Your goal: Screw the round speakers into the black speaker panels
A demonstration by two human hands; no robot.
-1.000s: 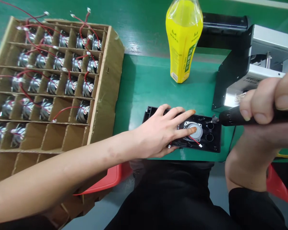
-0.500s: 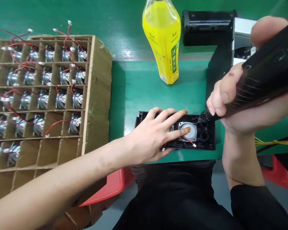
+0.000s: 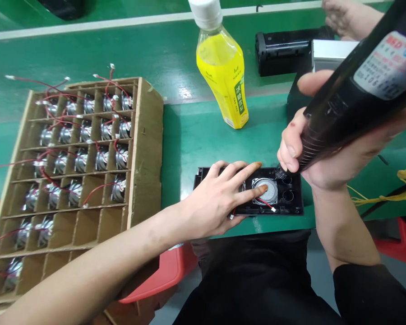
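Observation:
My left hand (image 3: 219, 196) lies spread over a black plastic housing (image 3: 292, 207) at the table's front edge, one fingertip on a round grey speaker (image 3: 268, 191) set in it. A short red wire (image 3: 265, 204) with a white plug lies over the speaker's lower edge. Closed round a black electric screwdriver (image 3: 341, 99) is my right hand (image 3: 320, 149). The tool slants down to the left, its tip end at the housing beside the speaker's upper right corner. Its very tip is too small to make out.
A divided cardboard box (image 3: 147, 149) holding several speakers with red wires stands at the left. Behind the housing is a yellow drink bottle (image 3: 223, 76). Black parts (image 3: 280, 52) lie at the back right, near another person's hand (image 3: 352, 18). Yellow wires (image 3: 379, 198) lie at the right.
The view has shifted, showing more of the table's far side. The screwdriver stands a little steeper and its label now shows. Another person's hand has come into view at the back right.

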